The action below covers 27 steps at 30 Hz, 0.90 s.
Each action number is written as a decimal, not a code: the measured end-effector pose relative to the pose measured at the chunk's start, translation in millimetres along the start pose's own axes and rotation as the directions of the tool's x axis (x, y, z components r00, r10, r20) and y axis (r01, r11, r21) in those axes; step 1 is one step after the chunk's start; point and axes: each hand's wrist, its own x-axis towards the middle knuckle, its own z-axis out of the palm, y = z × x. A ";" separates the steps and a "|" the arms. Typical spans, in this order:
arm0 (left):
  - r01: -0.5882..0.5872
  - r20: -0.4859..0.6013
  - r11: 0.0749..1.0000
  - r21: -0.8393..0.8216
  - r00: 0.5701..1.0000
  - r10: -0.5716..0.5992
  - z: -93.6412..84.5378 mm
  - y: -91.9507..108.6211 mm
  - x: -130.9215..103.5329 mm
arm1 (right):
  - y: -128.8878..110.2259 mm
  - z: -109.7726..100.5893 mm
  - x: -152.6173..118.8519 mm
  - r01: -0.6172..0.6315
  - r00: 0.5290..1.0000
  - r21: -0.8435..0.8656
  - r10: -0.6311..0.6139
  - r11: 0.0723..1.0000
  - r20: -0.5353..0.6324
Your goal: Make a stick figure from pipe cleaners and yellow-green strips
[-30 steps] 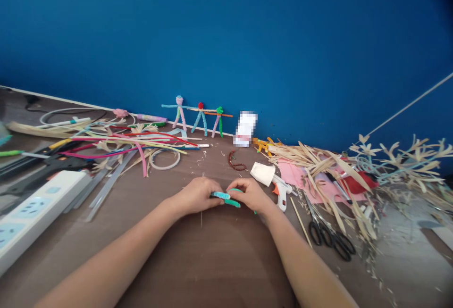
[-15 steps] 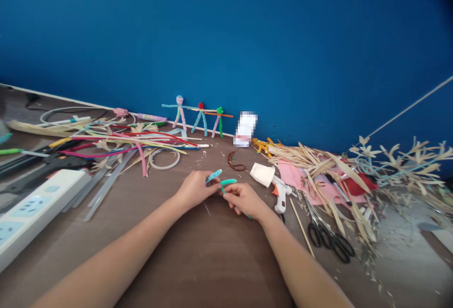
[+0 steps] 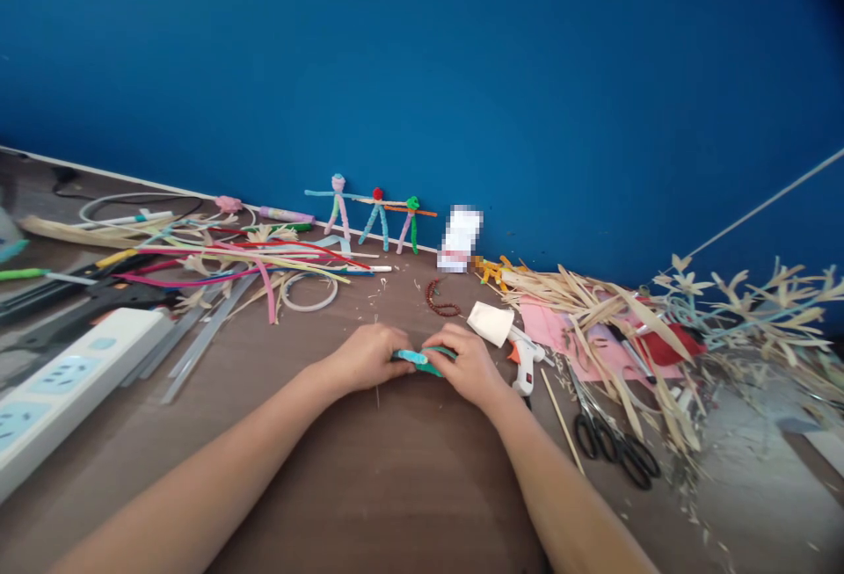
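Note:
My left hand (image 3: 370, 358) pinches a light blue pipe cleaner (image 3: 410, 357) near the middle of the table. Facing it, my right hand (image 3: 465, 365) is closed on a green pipe cleaner (image 3: 430, 369). The two pieces meet or overlap between my fingertips; whether they are joined cannot be made out. A thin strand crosses my left fingers. Behind my hands, three pipe-cleaner figures stand against the blue wall: one with a pink head (image 3: 338, 183), one with a red head (image 3: 378, 194) and one with a green head (image 3: 412, 203).
Right of my hands lie a white glue gun (image 3: 524, 372), scissors (image 3: 607, 444), a wooden stick (image 3: 563, 420) and dried husks (image 3: 580, 293). A power strip (image 3: 79, 381) and many coloured pipe cleaners (image 3: 264, 262) are at left. Brown beads (image 3: 443, 306) lie beyond my hands.
My hands have come closer together, bringing the light blue and green pieces from apart to meeting between my fingers. The view has shifted slightly.

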 end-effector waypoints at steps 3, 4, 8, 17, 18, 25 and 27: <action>-0.002 0.019 0.977 -0.215 1.000 0.006 -2.6 1.3 -0.4 | 10.2 3.7 3.1 -0.155 0.987 0.209 0.141 0.966 0.077; 0.023 0.005 0.958 -0.286 1.000 -0.023 -2.8 1.5 -0.3 | 13.2 5.2 3.7 -0.227 0.972 0.275 0.200 0.934 0.122; 0.103 -0.056 0.839 -0.534 0.986 -0.157 0.2 0.4 1.8 | 16.1 8.8 3.5 -0.431 0.897 0.467 0.313 0.772 0.311; 0.157 -0.233 0.904 -0.397 0.936 -0.265 6.8 -4.4 6.0 | 4.3 18.4 2.0 -0.425 0.902 0.527 0.296 0.736 0.314; 0.167 -0.241 0.921 -0.353 0.934 -0.262 6.0 -4.6 5.9 | 5.2 19.5 2.4 -0.421 0.905 0.532 0.303 0.735 0.299; 0.222 -0.228 0.932 -0.287 0.929 -0.291 7.8 -7.3 5.7 | 6.2 23.3 4.4 -0.411 0.910 0.563 0.360 0.717 0.206; 0.232 -0.224 0.912 -0.338 0.921 -0.317 10.6 -8.9 6.3 | 5.0 24.2 4.1 -0.422 0.905 0.581 0.359 0.695 0.228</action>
